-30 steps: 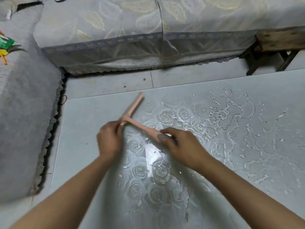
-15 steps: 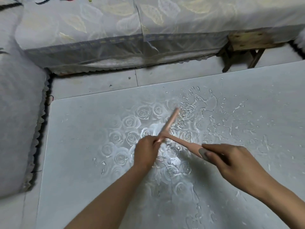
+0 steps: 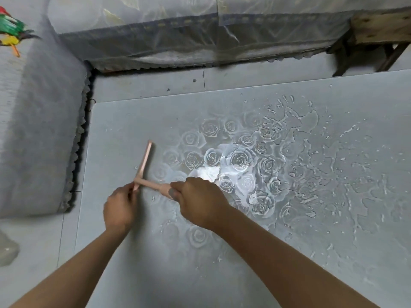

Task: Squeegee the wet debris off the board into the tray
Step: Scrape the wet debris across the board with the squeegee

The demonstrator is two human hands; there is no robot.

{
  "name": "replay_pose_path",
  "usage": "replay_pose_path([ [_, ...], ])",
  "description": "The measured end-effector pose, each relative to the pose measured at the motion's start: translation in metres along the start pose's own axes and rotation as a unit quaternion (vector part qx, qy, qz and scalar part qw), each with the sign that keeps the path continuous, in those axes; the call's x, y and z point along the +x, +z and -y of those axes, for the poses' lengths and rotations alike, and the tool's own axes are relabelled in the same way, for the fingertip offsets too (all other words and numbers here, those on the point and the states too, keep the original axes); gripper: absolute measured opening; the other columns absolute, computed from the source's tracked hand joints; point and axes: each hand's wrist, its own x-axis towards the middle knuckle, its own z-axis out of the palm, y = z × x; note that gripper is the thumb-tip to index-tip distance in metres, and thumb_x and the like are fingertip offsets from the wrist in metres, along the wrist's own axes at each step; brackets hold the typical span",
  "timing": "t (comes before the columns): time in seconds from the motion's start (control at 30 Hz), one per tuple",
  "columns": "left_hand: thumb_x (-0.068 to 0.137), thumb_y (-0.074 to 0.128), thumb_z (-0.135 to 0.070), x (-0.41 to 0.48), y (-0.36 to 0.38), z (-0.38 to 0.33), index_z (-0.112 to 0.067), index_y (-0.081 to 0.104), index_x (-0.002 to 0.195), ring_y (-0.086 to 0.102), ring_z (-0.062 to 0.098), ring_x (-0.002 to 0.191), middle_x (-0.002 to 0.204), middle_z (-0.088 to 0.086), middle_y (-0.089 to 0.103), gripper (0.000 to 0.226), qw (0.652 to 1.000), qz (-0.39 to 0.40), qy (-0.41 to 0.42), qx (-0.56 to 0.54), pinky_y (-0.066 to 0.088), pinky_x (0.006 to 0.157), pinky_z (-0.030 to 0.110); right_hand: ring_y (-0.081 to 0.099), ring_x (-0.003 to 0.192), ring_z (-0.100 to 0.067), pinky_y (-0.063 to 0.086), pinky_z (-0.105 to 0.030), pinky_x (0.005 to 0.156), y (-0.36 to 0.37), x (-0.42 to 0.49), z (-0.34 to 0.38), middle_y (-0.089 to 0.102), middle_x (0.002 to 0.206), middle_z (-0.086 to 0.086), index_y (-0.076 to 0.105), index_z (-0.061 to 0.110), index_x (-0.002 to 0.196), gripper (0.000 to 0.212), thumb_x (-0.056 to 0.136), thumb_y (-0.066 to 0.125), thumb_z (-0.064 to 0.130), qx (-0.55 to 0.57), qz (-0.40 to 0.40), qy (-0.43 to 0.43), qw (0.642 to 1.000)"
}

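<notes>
A large grey board point(image 3: 138, 121) with a rose pattern lies flat before me, wet with puddles and droplets point(image 3: 311, 174) over its middle and right. A pink T-shaped squeegee point(image 3: 144, 162) rests on the board's left part, its blade running up and slightly right. My right hand point(image 3: 198, 201) grips the squeegee's handle. My left hand point(image 3: 121, 207) pinches the near end of the blade at the joint. No tray shows in this view.
A grey cushioned seat point(image 3: 33, 130) borders the board on the left, a fabric-covered one point(image 3: 200, 36) runs along the back. A wooden stool point(image 3: 378, 34) stands at the top right. Tiled floor point(image 3: 155, 83) shows behind the board. Colourful items point(image 3: 11, 30) lie top left.
The squeegee and both hands have swept left across the board, from the wet rose-patterned middle toward its left edge.
</notes>
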Motion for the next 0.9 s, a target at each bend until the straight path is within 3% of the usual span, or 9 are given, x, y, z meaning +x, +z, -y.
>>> replay_pose_path([
  [0.13, 0.096, 0.053, -0.026, -0.013, 0.019, -0.038, -0.013, 0.068, 0.113, 0.062, 0.038, 0.087, 0.1, 0.015, 0.065, 0.027, 0.998, -0.021, 0.066, -0.011, 0.047, 0.073, 0.041, 0.057, 0.089, -0.03, 0.038, -0.032, 0.067, -0.019, -0.025, -0.035, 0.052, 0.088, -0.005, 0.057, 0.02, 0.113, 0.021, 0.1, 0.041, 0.024, 0.001, -0.004, 0.025, 1.0],
  [0.27, 0.096, 0.052, -0.031, -0.034, 0.04, -0.102, -0.021, 0.069, 0.112, 0.059, 0.03, 0.079, 0.086, 0.009, 0.063, 0.026, 0.991, 0.006, 0.13, -0.022, 0.043, 0.066, 0.035, 0.059, 0.087, -0.026, 0.048, -0.037, 0.072, -0.055, -0.071, -0.08, 0.063, 0.09, -0.003, 0.062, 0.024, 0.106, 0.027, 0.1, 0.039, 0.037, 0.011, -0.03, 0.083, 0.996],
  [0.47, 0.099, 0.045, -0.035, -0.06, 0.069, -0.176, -0.026, 0.066, 0.118, 0.061, 0.026, 0.088, 0.093, 0.008, 0.065, 0.03, 0.979, 0.099, 0.175, -0.027, 0.047, 0.075, 0.037, 0.06, 0.086, -0.023, 0.05, -0.039, 0.074, -0.1, -0.126, -0.117, 0.067, 0.09, 0.0, 0.062, 0.024, 0.101, 0.023, 0.097, 0.044, 0.036, -0.023, -0.056, 0.146, 0.987],
  [0.57, 0.097, 0.049, -0.038, -0.07, 0.068, -0.185, -0.021, 0.071, 0.106, 0.063, 0.026, 0.083, 0.085, 0.007, 0.067, 0.029, 0.969, 0.143, 0.187, -0.076, 0.048, 0.07, 0.036, 0.057, 0.077, -0.019, 0.049, -0.038, 0.07, -0.11, -0.143, -0.117, 0.062, 0.08, 0.002, 0.059, 0.027, 0.095, 0.021, 0.097, 0.041, 0.037, -0.049, -0.06, 0.145, 0.986],
  [0.63, 0.095, 0.052, -0.041, -0.083, 0.055, -0.18, -0.023, 0.072, 0.101, 0.064, 0.022, 0.079, 0.081, 0.003, 0.068, 0.028, 0.964, 0.132, 0.196, -0.121, 0.049, 0.068, 0.036, 0.054, 0.073, -0.015, 0.049, -0.036, 0.067, -0.119, -0.159, -0.11, 0.059, 0.076, 0.004, 0.056, 0.029, 0.095, 0.022, 0.096, 0.037, 0.04, -0.058, -0.059, 0.134, 0.988],
  [0.77, 0.092, 0.055, -0.048, -0.106, 0.022, -0.158, -0.031, 0.071, 0.105, 0.064, 0.012, 0.082, 0.09, -0.006, 0.07, 0.027, 0.955, 0.109, 0.203, -0.186, 0.053, 0.072, 0.038, 0.055, 0.07, -0.01, 0.049, -0.032, 0.063, -0.13, -0.182, -0.093, 0.061, 0.074, 0.008, 0.057, 0.034, 0.1, 0.027, 0.092, 0.034, 0.047, -0.033, -0.075, 0.122, 0.989],
  [0.9, 0.09, 0.062, -0.035, -0.124, -0.001, -0.125, -0.02, 0.066, 0.117, 0.063, 0.017, 0.1, 0.113, -0.002, 0.068, 0.031, 0.964, 0.122, 0.171, -0.165, 0.052, 0.086, 0.038, 0.055, 0.069, -0.013, 0.047, -0.034, 0.063, -0.127, -0.19, -0.073, 0.059, 0.071, 0.007, 0.062, 0.031, 0.099, 0.027, 0.094, 0.042, 0.048, -0.054, -0.091, 0.101, 0.989],
])
